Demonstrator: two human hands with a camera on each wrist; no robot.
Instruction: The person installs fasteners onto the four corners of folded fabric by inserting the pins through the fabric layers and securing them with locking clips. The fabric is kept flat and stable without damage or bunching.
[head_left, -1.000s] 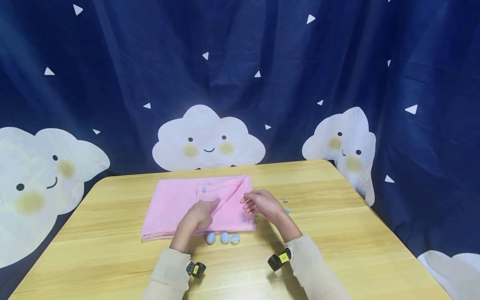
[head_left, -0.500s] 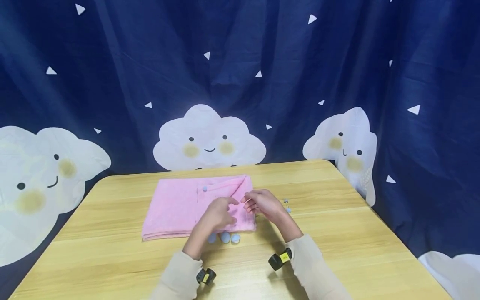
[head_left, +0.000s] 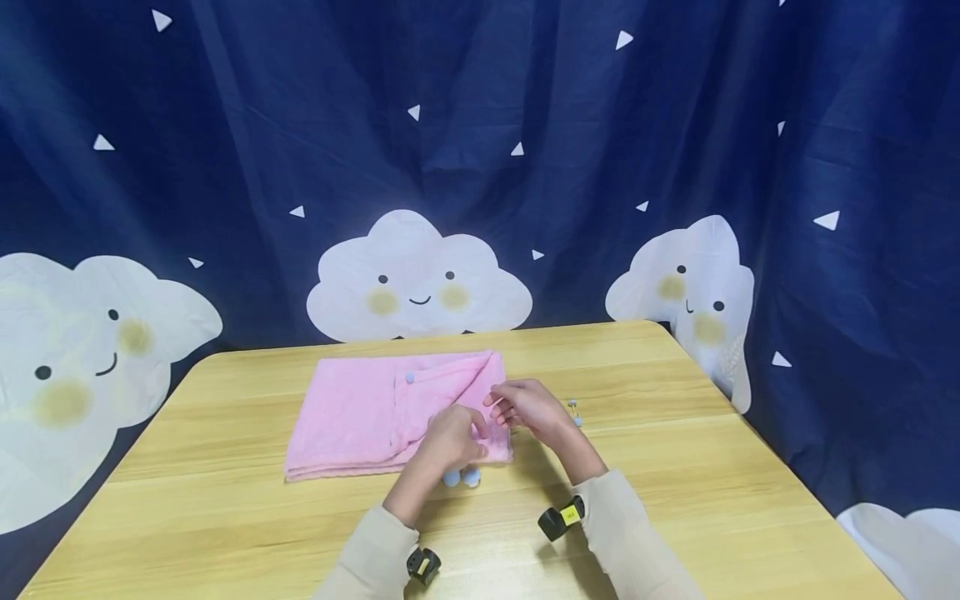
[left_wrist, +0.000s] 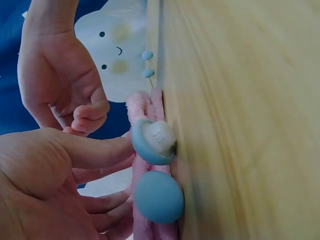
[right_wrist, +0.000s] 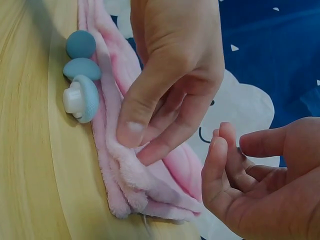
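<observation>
A folded pink fleece blanket (head_left: 345,408) lies on the table, its top layer turned back diagonally at the right. My left hand (head_left: 452,437) is at the front edge near the right corner; in the right wrist view its thumb and fingertips pinch a fold of the fleece. My right hand (head_left: 528,406) hovers just right of the blanket, fingers loosely curled, holding nothing. Along the front edge lie mushroom-shaped pale blue caps, one a plain blue cap (left_wrist: 159,197) and another a cap with a white stem (right_wrist: 82,99). One more blue cap (head_left: 410,377) sits on the turned-back layer.
To the right of the blanket, two small blue-headed pieces with thin metal shafts (head_left: 574,410) lie on the wooden table (head_left: 660,500). Behind the table hangs a dark blue curtain (head_left: 480,100) with cloud faces.
My left hand has moved right and nearer the front edge, from the blanket's middle to its front right part, now covering one cap in the head view. My right hand has stayed put.
</observation>
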